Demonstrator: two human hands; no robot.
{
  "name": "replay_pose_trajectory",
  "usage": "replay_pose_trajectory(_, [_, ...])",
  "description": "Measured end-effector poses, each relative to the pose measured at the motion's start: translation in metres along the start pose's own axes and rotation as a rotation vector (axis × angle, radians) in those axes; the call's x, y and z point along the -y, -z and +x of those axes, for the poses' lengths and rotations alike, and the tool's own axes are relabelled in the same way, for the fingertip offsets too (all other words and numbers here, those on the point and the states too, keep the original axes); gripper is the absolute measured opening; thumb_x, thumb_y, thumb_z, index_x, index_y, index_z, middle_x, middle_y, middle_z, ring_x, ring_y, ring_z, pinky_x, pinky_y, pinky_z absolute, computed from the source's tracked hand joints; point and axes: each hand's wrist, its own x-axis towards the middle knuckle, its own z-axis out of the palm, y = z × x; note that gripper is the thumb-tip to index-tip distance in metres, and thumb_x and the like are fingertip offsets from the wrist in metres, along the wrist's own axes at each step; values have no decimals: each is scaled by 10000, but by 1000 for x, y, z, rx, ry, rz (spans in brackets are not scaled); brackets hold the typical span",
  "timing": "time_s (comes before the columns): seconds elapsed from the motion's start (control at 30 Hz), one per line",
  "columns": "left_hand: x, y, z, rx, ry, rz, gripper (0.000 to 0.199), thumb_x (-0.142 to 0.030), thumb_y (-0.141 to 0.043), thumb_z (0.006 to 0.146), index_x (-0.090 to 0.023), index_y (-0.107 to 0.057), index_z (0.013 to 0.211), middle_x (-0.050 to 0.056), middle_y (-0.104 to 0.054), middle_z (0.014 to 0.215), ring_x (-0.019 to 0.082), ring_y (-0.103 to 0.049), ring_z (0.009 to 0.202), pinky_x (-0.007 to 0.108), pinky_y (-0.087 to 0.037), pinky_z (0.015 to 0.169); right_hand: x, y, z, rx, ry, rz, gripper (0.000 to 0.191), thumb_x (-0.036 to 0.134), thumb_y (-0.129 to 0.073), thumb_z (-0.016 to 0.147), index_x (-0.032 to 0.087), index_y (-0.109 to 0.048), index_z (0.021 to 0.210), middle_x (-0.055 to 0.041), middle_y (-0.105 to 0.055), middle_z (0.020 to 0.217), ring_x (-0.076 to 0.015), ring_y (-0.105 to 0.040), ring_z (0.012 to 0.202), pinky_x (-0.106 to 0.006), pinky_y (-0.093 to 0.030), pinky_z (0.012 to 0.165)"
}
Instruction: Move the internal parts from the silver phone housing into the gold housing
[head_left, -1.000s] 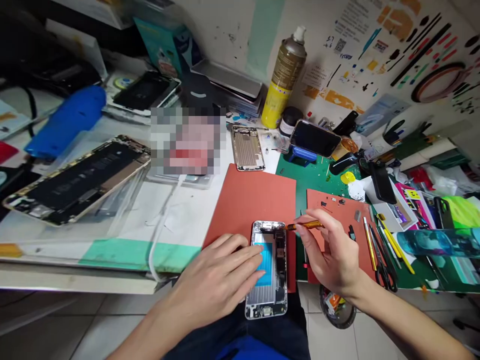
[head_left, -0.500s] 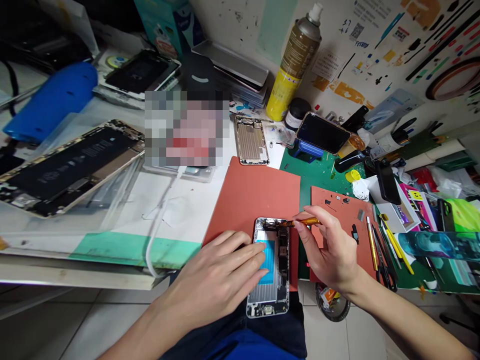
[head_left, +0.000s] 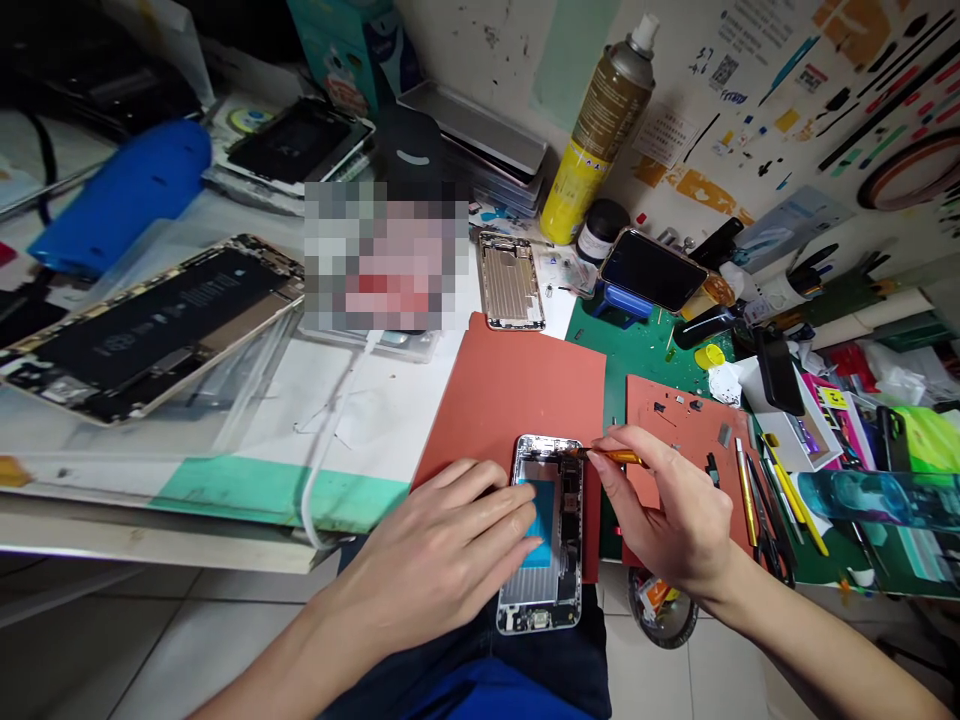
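An opened phone housing [head_left: 536,590], silver-rimmed with a bare ribbed metal area and a blue sticker [head_left: 541,525], extends past the front edge of the red-brown mat. My left hand [head_left: 457,540] holds its left side, with fingertips over the sticker and part of the edge hidden beneath. In a pinch between thumb and fingers, my right hand [head_left: 667,495] has a slim tool with an amber handle [head_left: 619,456]. The tool's dark tip is at the top right of the housing, by the inner parts. Its exact kind is too small to make out.
A second housing [head_left: 511,285] lies behind the red-brown mat [head_left: 525,375]. To the right, a smaller mat [head_left: 652,480] carries tiny parts, near scissors [head_left: 772,555] and pen-like tools. A spray can [head_left: 600,130] stands behind. A white cable [head_left: 311,490] hangs over the left table edge.
The tool tip has shifted slightly right along the top of the housing, with my right hand. Less dark material shows at the housing's top left. My left hand keeps its hold.
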Motion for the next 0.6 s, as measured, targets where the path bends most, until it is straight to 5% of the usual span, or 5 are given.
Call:
replay_pose_trajectory(0.23, [0,1,1,13,12,20,174,-250,-590,1075,-160,-738,1084,76,-789,1081,258,-620,937,416,-489,839,0,4,5,39,57,-32,338,42,-677,1002,193,-595,1293,-34,-808,954,-175,-779,773,-296,-621,649])
replay_pose_trajectory(0.37, [0,0,1,27,19,1,180,-258,-589,1077,-162,-726,1012,62,-766,983,256,-608,924,416,-477,834,0,11,16,195,109,6,209,61,-604,1036,187,-604,1203,-46,-791,939,-176,-761,791,-309,-595,646])
replay_pose_trajectory(0.47, [0,0,1,31,21,-5,183,-257,-582,1081,-165,-722,1007,59,-756,978,250,-599,921,412,-473,826,-1,14,25,291,98,-48,79,161,-570,1085,205,-610,1032,-11,-727,797,-152,-672,644,-310,-524,566])
replay_pose_trajectory(0.6, [0,0,1,38,20,-3,187,-266,-574,1087,-172,-719,1013,60,-757,992,250,-598,930,411,-469,825,-2,11,31,320,96,-108,156,208,-547,1107,211,-580,955,17,-669,696,-136,-607,553,-301,-442,508])
